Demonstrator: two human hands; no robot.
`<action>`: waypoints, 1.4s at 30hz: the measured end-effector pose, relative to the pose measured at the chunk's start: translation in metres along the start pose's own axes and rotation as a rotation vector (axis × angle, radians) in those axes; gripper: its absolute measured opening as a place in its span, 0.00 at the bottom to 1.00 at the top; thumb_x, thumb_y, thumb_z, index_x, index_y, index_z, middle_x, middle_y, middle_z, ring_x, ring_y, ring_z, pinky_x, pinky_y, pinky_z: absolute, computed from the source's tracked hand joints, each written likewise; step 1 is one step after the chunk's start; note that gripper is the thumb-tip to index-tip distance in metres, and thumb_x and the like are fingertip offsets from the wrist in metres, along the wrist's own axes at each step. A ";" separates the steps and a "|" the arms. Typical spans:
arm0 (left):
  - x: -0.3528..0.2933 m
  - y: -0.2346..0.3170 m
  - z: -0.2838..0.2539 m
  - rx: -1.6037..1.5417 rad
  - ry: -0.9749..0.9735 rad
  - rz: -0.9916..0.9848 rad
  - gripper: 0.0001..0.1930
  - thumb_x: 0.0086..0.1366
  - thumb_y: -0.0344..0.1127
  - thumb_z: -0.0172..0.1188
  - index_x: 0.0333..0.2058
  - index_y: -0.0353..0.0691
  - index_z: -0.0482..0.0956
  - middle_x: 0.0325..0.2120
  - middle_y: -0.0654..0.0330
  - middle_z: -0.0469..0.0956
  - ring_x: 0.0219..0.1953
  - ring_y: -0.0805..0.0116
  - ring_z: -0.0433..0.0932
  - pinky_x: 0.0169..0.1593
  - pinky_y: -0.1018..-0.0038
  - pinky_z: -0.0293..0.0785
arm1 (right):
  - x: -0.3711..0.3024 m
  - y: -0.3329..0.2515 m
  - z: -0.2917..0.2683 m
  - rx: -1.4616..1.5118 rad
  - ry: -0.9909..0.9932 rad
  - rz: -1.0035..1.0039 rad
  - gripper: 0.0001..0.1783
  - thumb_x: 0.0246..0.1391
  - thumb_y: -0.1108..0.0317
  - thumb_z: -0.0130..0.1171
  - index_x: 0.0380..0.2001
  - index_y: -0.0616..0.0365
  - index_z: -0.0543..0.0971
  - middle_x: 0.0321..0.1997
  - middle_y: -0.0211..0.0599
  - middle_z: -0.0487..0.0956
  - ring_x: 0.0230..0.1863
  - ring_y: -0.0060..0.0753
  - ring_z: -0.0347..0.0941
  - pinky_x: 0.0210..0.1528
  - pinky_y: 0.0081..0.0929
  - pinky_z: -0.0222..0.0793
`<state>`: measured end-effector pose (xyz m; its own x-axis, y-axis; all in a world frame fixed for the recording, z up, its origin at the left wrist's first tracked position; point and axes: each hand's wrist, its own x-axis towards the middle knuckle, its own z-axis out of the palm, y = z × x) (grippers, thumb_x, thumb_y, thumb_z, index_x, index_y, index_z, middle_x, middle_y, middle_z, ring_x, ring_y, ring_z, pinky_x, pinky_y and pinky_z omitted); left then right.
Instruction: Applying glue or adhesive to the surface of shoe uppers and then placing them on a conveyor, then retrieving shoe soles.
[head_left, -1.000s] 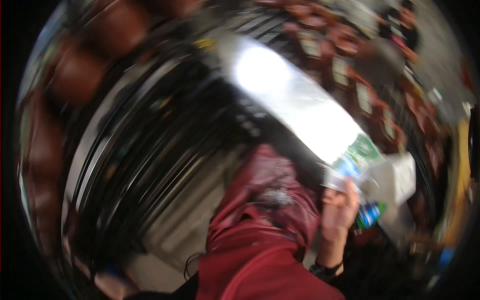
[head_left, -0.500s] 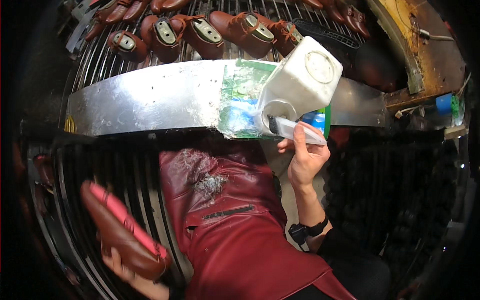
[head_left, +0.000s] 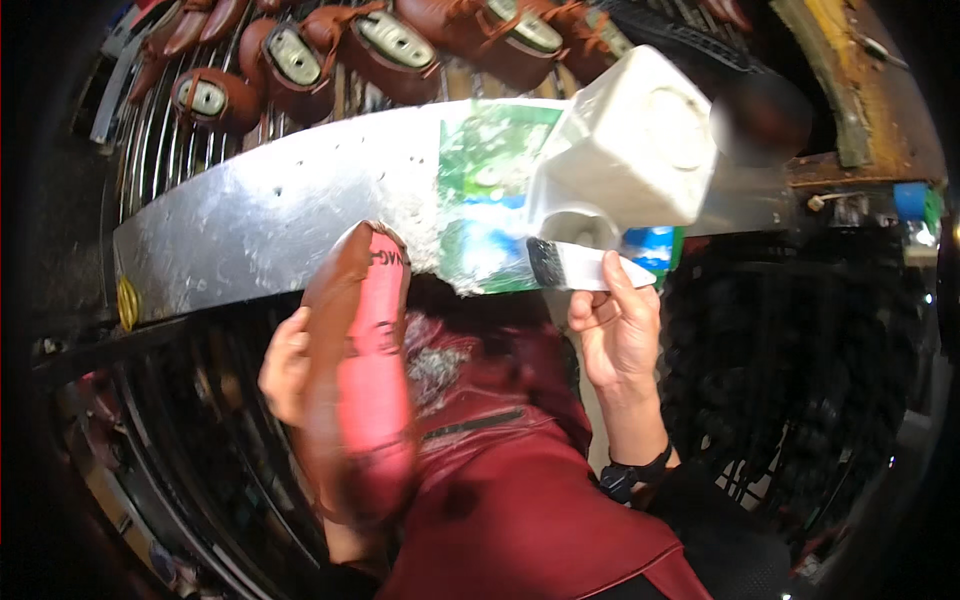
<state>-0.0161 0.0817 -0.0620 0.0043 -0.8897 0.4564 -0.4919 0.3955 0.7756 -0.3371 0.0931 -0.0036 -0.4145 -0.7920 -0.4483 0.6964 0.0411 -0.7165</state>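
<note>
Left of centre, the left hand [head_left: 287, 372] has its fingers clamped on a brown shoe [head_left: 378, 375]; right of centre, the right hand [head_left: 622, 340] pinches a dark-tipped brush [head_left: 583, 266] near a white container [head_left: 640, 145].

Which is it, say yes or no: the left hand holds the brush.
No, the right hand holds the brush, the left hand a shoe.
</note>
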 end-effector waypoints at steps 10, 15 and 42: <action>-0.016 -0.037 0.012 0.397 -0.124 0.514 0.21 0.67 0.23 0.60 0.57 0.40 0.67 0.58 0.41 0.75 0.59 0.44 0.74 0.60 0.55 0.81 | -0.008 0.065 0.033 -0.217 -0.547 0.072 0.10 0.65 0.76 0.65 0.45 0.72 0.80 0.34 0.48 0.85 0.27 0.30 0.82 0.28 0.25 0.80; -0.016 -0.036 0.011 0.393 -0.091 0.536 0.19 0.68 0.23 0.59 0.56 0.39 0.68 0.58 0.41 0.75 0.59 0.44 0.74 0.59 0.56 0.83 | 0.029 0.077 0.065 -0.431 -0.509 -0.184 0.07 0.63 0.73 0.68 0.38 0.68 0.84 0.29 0.37 0.85 0.24 0.22 0.80 0.25 0.21 0.75; 0.004 0.001 0.017 0.370 -0.043 0.535 0.29 0.58 0.31 0.68 0.59 0.31 0.75 0.59 0.42 0.76 0.59 0.43 0.75 0.64 0.54 0.73 | -0.079 0.001 0.012 -0.409 -0.677 -0.120 0.08 0.61 0.74 0.67 0.39 0.71 0.85 0.35 0.42 0.87 0.28 0.26 0.82 0.31 0.24 0.80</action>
<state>-0.0320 0.0744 -0.0665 -0.3554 -0.6034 0.7139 -0.6836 0.6886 0.2417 -0.2968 0.1482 0.0376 0.0644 -0.9975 -0.0279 0.3451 0.0485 -0.9373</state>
